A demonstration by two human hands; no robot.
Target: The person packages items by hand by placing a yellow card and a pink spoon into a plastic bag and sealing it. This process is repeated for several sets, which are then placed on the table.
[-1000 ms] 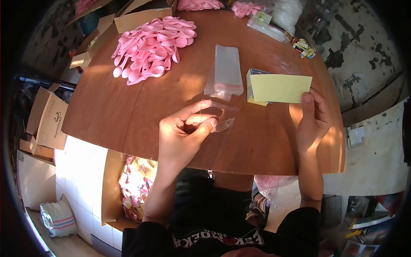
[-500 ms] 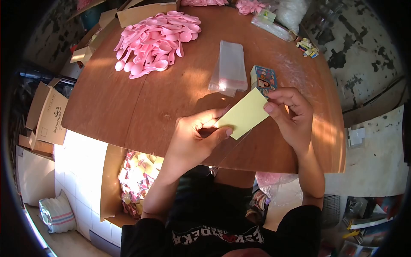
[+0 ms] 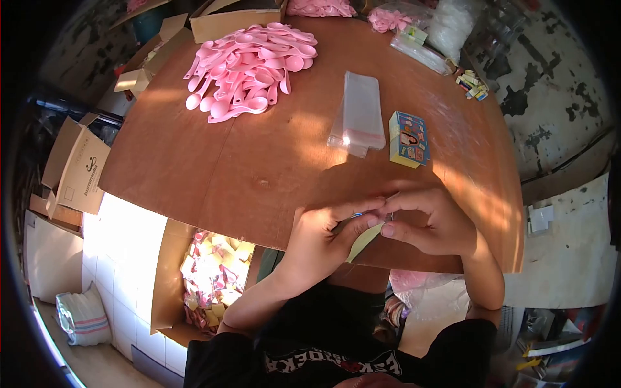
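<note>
Pinched a pale yellow paper card (image 3: 362,240) between both hands, just over the near edge of the round brown wooden worktop (image 3: 259,161), with the card tilted and its lower corner hanging past the rim. Clamped it with the left hand (image 3: 318,242) from the left, thumb and forefinger closed on it. Met it with the right hand (image 3: 430,223) from the right, fingertips closed on the card's upper end and touching those of the left.

Had a small colourful printed cardboard box (image 3: 409,138) just beyond the right hand, and a flat stack of clear plastic bags (image 3: 359,111) beside that box. Kept a heap of pink plastic spoons (image 3: 252,61) well apart at the far left of the worktop. Saw an open cardboard carton of filled packets (image 3: 210,278) on the floor below the near edge.
</note>
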